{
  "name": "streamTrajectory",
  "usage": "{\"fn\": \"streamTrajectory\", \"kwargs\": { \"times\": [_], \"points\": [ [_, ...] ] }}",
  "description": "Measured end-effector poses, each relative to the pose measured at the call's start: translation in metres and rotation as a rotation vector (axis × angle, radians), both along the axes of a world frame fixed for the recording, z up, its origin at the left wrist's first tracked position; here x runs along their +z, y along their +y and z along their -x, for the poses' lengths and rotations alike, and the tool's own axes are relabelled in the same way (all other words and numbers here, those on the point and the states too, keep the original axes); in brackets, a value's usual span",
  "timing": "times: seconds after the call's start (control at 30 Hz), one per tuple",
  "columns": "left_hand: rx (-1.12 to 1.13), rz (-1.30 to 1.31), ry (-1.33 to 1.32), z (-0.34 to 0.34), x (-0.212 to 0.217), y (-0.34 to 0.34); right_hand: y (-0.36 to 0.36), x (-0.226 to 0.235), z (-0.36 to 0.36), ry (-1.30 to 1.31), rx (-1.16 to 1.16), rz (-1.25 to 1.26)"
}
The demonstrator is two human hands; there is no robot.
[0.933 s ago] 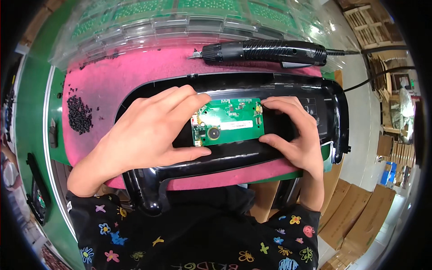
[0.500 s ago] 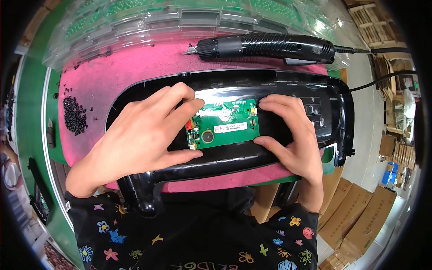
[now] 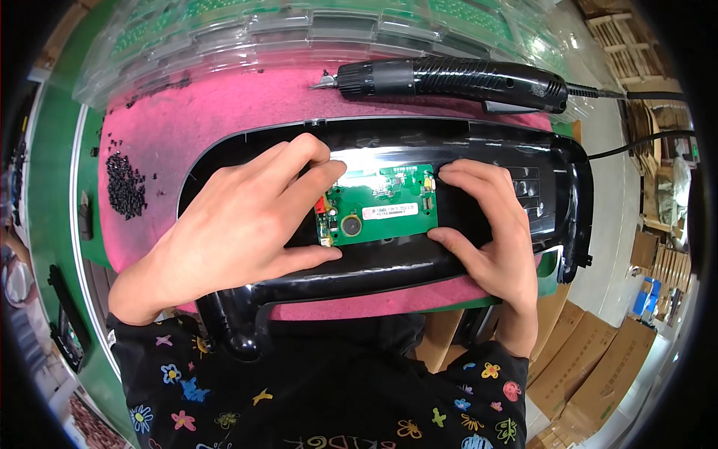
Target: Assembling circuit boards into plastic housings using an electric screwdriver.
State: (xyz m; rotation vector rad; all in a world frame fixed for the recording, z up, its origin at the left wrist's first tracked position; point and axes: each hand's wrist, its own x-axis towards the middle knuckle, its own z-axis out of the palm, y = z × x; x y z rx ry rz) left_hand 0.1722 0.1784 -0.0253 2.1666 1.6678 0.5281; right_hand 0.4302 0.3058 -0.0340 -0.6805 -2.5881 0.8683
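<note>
A green circuit board (image 3: 389, 194) lies in the hollow of a glossy black plastic housing (image 3: 359, 273). My left hand (image 3: 254, 209) grips its left end, thumb at the lower corner and fingers at the upper one. At the right end, my right hand (image 3: 490, 224) pinches the board between thumb and fingers. The board carries a white label, a round component and a red connector near my left fingers. Whether its underside touches the housing cannot be seen.
Behind the housing lies a black electric screwdriver (image 3: 456, 84), its cord running right. Small black screws (image 3: 126, 187) are heaped on the pink mat (image 3: 202, 105) at the left. Clear plastic trays (image 3: 299, 37) with green boards line the back. Cardboard boxes (image 3: 576, 359) stand at the lower right.
The board, the housing and the screwdriver appear slightly farther right in the picture. Both hands keep the same grip on the board's ends.
</note>
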Motion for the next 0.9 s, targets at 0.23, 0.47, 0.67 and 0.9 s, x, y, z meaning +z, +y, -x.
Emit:
{"fn": "streamTrajectory", "kwargs": {
  "times": [0.23,0.47,0.67,0.9],
  "points": [
    [-0.007,-0.007,-0.012,0.001,-0.001,-0.0006,-0.0008,0.0006,0.0014,-0.012,-0.007,-0.016],
    [0.008,-0.001,-0.049,0.0023,-0.0024,-0.0028,-0.003,0.004,0.0035,-0.024,0.012,-0.042],
    [0.002,0.026,-0.048,0.0043,-0.0025,-0.0045,-0.0051,0.0026,0.0043,-0.028,-0.019,-0.025],
    [-0.015,-0.018,-0.04,0.0077,-0.0067,-0.0073,-0.0068,0.0021,0.0052,-0.033,-0.055,-0.001]
  ]
}}
